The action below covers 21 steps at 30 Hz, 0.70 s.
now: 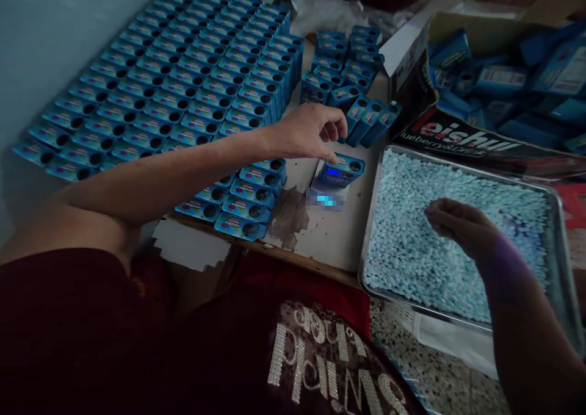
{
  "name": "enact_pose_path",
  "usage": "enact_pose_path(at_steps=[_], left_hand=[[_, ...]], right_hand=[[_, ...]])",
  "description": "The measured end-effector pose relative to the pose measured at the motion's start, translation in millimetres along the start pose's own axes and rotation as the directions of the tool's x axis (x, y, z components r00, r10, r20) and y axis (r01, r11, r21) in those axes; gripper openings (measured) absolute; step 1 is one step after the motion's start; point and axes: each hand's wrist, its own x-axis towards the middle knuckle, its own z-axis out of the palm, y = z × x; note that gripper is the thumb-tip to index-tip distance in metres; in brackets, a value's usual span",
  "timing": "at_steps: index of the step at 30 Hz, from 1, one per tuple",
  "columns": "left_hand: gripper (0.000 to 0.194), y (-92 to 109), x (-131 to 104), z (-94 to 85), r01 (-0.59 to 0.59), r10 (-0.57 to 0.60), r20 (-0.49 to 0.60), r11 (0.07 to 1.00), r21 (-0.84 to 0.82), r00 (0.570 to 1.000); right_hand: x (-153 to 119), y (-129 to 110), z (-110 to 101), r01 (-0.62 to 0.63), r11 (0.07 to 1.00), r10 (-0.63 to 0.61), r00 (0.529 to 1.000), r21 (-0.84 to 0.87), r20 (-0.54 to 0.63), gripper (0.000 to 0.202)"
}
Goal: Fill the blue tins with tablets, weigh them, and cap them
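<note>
Head view: the left hand (311,128) is partly open, its fingers loosely curled and spaced apart, with one digit pointing down to the top edge of a small upright blue cardboard box with a round dark hole (342,172). That digit is at the edge, but whether it presses there or only hovers I cannot tell; the hand does not wrap around the box. The box stands on a small, pale digital scale with a lit blue display (326,200), on the worn, pale tabletop (329,238).

The right hand (460,220) is over a shallow rectangular metal tray (428,308) spread with small, pale blue-green pellets (412,262). Its fingers are bent and drawn close together, narrow at the tips; I cannot tell whether they are fully closed or hold any pellets.

Left of the scale are close-set rows of matching blue boxes (183,79). More blue boxes (370,122) stand beyond the left hand, and a large, dark printed carton (476,137) behind the tray holds others.
</note>
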Motion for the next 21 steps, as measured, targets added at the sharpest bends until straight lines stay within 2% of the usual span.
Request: enact_pose_path(at_steps=[4, 8, 12, 16, 21], left_hand=[[0.054, -4, 1, 4.9, 0.006, -0.007, 0.018, 1.000, 0.008, 1.000], [0.052, -7, 3, 13.2, 0.064, -0.064, 0.006, 0.998, -0.013, 0.998], [0.058, -22, 5, 31.1, 0.075, -0.075, -0.002, 0.997, -0.020, 0.997], [0.062, -36, 9, 47.6, 0.082, -0.082, 0.012, 0.994, 0.066, 0.997], [0.072, -33, 10, 44.4, 0.085, -0.088, 0.044, 0.995, 0.061, 0.995]], right_hand=[[9, -6, -1, 0.029, 0.998, -0.030, 0.999, -0.059, -0.018, 0.071], [16, -10, -5, 0.024, 1.000, -0.024, 0.999, -0.004, -0.032, 0.054], [18, -15, -5, 0.002, 1.000, -0.002, 1.000, 0.018, -0.016, 0.045], [15, -16, -3, 0.035, 0.999, -0.035, 0.999, -0.021, -0.022, 0.038], [12, -12, -6, 0.059, 0.998, -0.059, 0.998, -0.004, -0.020, 0.031]])
